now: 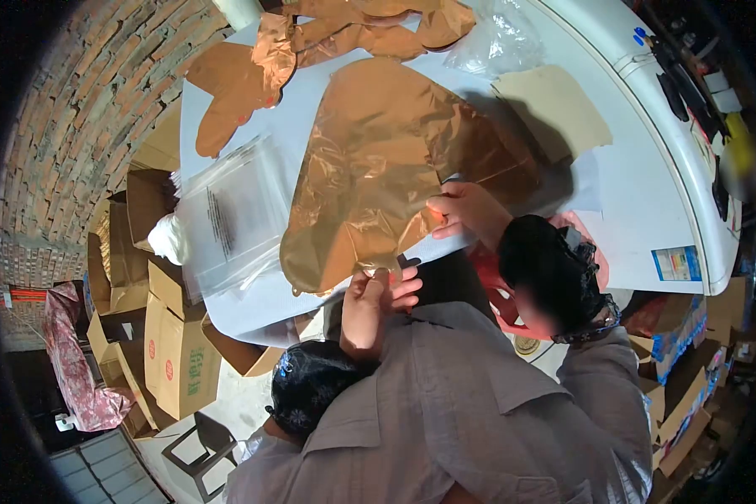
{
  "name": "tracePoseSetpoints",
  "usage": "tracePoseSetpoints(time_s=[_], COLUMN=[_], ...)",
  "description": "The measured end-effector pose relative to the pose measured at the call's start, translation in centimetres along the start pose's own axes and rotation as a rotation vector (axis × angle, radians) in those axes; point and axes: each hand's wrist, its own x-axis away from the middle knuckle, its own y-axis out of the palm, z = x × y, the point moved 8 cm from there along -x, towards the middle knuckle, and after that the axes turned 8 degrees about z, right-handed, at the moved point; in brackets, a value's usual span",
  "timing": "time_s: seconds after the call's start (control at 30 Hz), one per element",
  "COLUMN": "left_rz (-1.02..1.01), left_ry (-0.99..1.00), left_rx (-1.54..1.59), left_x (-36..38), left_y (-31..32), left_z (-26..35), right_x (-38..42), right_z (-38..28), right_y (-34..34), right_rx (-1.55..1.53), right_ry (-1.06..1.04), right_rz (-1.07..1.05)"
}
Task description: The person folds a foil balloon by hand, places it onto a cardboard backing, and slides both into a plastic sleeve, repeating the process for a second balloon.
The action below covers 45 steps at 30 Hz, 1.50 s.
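Over the near edge of the white table (638,227), in the head view, a copper-coloured foil piece (378,160) lies spread out, broad and wrinkled, its right part in shadow. The left hand (370,304) has thumb and fingers pinched together on the foil's lower edge, close to the person's body. The right hand (470,210), farther forward, has its thumb and fingertips closed on the lower right edge, near a small bright orange spot. Dark patterned sleeve covers (315,386) wrap both forearms.

To the left of the foil sits a stack of clear plastic bags (235,206) with printed text. Beyond it, more copper foil shapes (235,84) lie along the far edge, with crumpled clear plastic (500,38) beside them. A beige sheet (563,105) rests to the right, partly shaded. Cardboard boxes (181,361) stand on the left, below a brick wall (101,109).
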Motion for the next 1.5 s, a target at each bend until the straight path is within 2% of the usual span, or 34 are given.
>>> tracePoseSetpoints(time_s=[0.03,0.13,0.23,0.33,0.43,0.53,0.63,0.73,0.8,0.87,0.93,1.03,1.13,1.23,1.33,1.5], left_rz=[0.001,-0.018,-0.034,-0.045,-0.046,-0.057,-0.050,-0.030,-0.021,-0.018,-0.012,-0.006,-0.008,-0.006,-0.022,-0.029], left_ry=[0.001,-0.008,-0.001,0.006,0.009,0.008,0.000,-0.006,-0.007,-0.003,-0.010,-0.015,-0.007,-0.010,-0.011,-0.003], left_rx=[0.011,0.059,0.072,0.061,0.042,0.042,0.036,0.027,0.021,0.016,0.016,0.027,0.031,0.039,0.042,0.062], left_x=[0.0,-0.1,-0.6,-0.8,-1.0,-1.2,-1.2,-1.2,-1.3,-1.4,-1.3,-1.2,-1.3,-1.4,-1.6,-1.9], left_y=[-0.2,-0.3,-0.4,-0.1,0.4,0.7,0.7,0.7,0.7,0.7,0.8,0.7,0.7,0.7,0.7,1.0], left_z=[-0.3,-1.2,-1.4,-1.1,-0.7,-0.7,-0.8,-0.7,-0.7,-0.8,-0.7,-0.6,-0.7,-0.8,-1.0,-1.4], right_x=[-0.1,0.5,0.5,-1.1,0.3,-1.1,-0.4,-0.3,-1.2,-1.6,0.2,1.3,2.6,5.1,7.5,8.7], right_z=[-0.2,-1.0,-1.7,-2.3,-4.4,-0.9,-1.5,-1.2,-2.0,-0.9,-1.2,-1.1,-1.0,-1.8,-1.6,-0.1], right_y=[0.2,0.7,0.8,0.4,1.3,-0.4,-0.4,-0.4,-0.5,-1.2,-0.8,-1.4,-3.5,-5.1,-6.2,-6.9], right_rx=[0.054,-0.141,-0.085,0.539,1.066,0.001,-0.070,-0.108,0.253,0.257,-0.099,-0.203,0.005,0.069,0.041,-0.138], right_ry=[-0.030,0.100,0.108,-0.390,-0.861,0.044,0.123,0.161,-0.209,-0.226,0.109,0.105,0.066,-0.030,0.051,-0.028], right_rz=[-0.029,-0.011,0.021,-0.070,-0.039,0.025,0.082,0.091,0.010,0.024,0.131,0.068,0.161,0.267,0.379,0.424])
